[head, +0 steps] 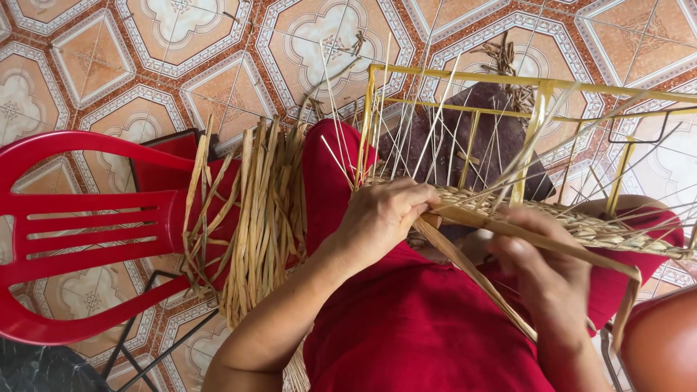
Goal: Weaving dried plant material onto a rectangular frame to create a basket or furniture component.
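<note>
The patterned tile floor (pixel 181 65) filled the room beneath everything, its far edges cut off on all sides. A red plastic chair (pixel 80 225) stood to the person's left, only part of its slatted back and rim in sight. The person's lap, in red cloth, took up the lower middle, the knees mostly covered by the work. Resting across that lap was a yellow wire frame (pixel 508 109), open and basket-shaped, with thin pale stakes rising through it; its right end ran out of sight, and a dark cloth (pixel 472 138) lay inside or behind it, which of the two I could not tell. A band of woven straw (pixel 595 229) ran along the frame's lower rail. A loose bundle of dried straw (pixel 261 218) hung over the left thigh and chair edge, its lower end hidden by the forearm. The left hand (pixel 381 214) was clenched over the weave's starting end at the frame's corner. The right hand (pixel 548 272) had its fingers (pixel 519 254) pinching a flat straw strand (pixel 523 236) just beside the woven band; its fingertips were blurred.
</note>
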